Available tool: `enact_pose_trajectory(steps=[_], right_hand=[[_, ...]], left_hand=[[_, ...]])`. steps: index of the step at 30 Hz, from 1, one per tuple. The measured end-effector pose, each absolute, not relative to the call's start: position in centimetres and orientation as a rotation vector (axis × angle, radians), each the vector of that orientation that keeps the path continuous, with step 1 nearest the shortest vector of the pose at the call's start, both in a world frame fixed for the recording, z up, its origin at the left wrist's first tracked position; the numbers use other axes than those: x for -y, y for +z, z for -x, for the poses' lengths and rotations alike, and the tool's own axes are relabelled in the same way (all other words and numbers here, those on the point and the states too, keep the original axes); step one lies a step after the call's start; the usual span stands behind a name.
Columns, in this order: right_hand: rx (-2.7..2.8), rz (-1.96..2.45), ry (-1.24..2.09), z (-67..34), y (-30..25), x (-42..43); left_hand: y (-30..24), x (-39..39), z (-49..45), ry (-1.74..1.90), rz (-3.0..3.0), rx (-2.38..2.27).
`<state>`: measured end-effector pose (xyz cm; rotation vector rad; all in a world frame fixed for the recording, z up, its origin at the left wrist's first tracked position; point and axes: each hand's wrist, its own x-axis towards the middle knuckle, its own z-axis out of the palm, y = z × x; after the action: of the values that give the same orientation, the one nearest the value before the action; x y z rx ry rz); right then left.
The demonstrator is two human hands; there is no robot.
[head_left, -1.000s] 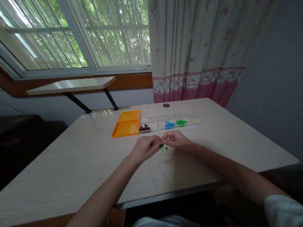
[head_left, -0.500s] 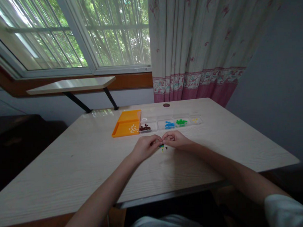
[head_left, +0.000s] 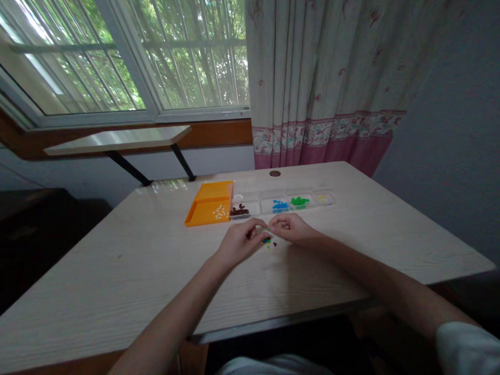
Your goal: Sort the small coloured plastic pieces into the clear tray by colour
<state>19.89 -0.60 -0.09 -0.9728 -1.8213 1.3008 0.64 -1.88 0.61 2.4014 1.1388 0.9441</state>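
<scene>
The right hand (head_left: 293,230) pinches a green piece (head_left: 269,228) just beside the left hand's (head_left: 240,242) fingertips; the latter's hold is unclear.

Nearer than the orange tray (head_left: 215,190): green piece (head_left: 269,228), too small for shape; coloured cluster (head_left: 267,240), partly behind left hand (head_left: 241,241). Beyond the tray: window (head_left: 196,52), top cut off.

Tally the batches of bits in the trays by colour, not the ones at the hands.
White batch: 1
Brown batch: 1
Blue batch: 1
Green batch: 1
Yellow batch: 1
Total: 5 batches; too small to count bit by bit.
</scene>
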Motion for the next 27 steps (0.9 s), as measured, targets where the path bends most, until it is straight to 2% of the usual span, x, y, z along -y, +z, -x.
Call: enact_pose_trajectory(steps=[4, 14, 23, 27], right_hand=[[1.727, 0.996, 1.143, -20.7, 0.4, 0.1], [1.5, 1.038, 0.862, -22.4, 1.5, -0.8], [1.535, 1.064, 0.805, -22.2, 1.5, -0.6], [1.629, 1.139, 0.642, -23.0, 1.5, -0.8]], left_hand=[[0.6, 1.7, -0.4, 0.879, -2.422, -1.152], [1.0, 2.9, -1.5, 0.404, -2.812, -0.953], [0.4, 3.0, -1.9, 0.35, -2.892, -0.957], [0.3, 2.9, -1.8, 0.337, -2.908, -0.983]])
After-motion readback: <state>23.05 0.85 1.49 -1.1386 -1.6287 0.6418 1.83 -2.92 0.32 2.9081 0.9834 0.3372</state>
